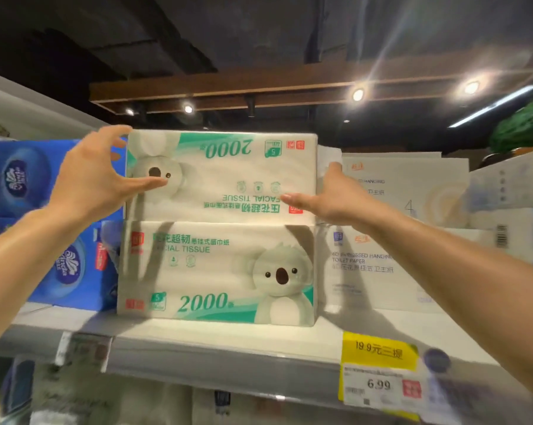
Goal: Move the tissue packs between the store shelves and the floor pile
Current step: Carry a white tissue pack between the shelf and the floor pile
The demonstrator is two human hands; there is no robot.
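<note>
Since its width likely needs two hands, upper tissue pack (222,173) sits between spread, unclamped fingers (112,133) of left hand (90,176) and right hand (335,200).

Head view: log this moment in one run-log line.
upper koala pack: inverted, on lower koala pack | left hand: open, at its left end | right hand: open, at its right end

Upper pack (222,176) atop lower pack (216,271), seemingly flush.

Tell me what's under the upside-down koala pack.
A second koala pack, print upright, sits directly under the upside-down pack and rests on the white shelf. Anything behind the two packs is covered from view.
</note>
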